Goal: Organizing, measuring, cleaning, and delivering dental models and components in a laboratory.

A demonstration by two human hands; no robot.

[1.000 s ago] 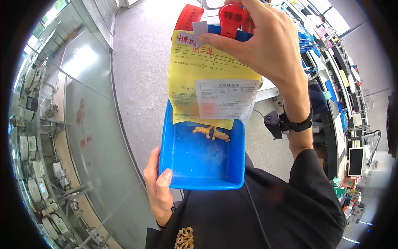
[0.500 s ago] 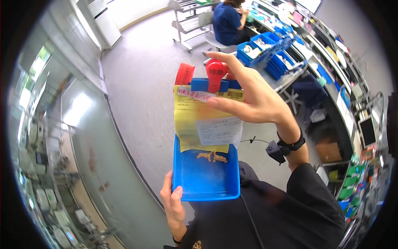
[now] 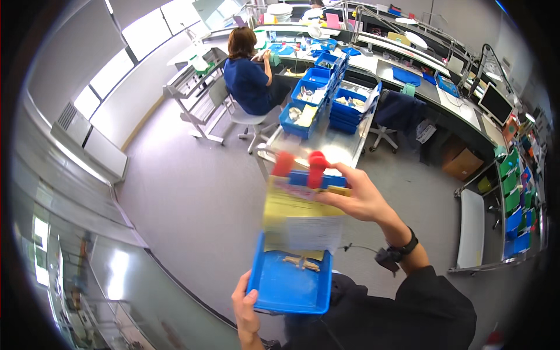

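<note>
A blue plastic tray (image 3: 290, 287) is held up in front of me. My left hand (image 3: 247, 312) grips its left side, thumb over the rim. Near the tray's far end lie small tan pieces (image 3: 303, 263), blurred. A yellow paper slip (image 3: 277, 213) and a white printed form (image 3: 318, 230) hang over the far end, below a blue edge (image 3: 335, 181). Two red tags, a left one (image 3: 284, 165) and a right one (image 3: 317, 169), stick up there. My right hand (image 3: 367, 198) pinches the slip's upper right part, thumb in front, the other fingers partly hidden behind it.
Ahead stands a metal cart (image 3: 344, 146) loaded with several blue trays (image 3: 349, 102). Left of it a person in blue (image 3: 249, 81) sits on a chair at a long workbench (image 3: 379, 67). A glass partition (image 3: 169, 286) runs along my left; a rack with green and blue bins (image 3: 513, 201) is at the right.
The view has swung up and right, bringing the cart and workbench ahead of me. Both hands still hold the tray and slip, now lower in view.
</note>
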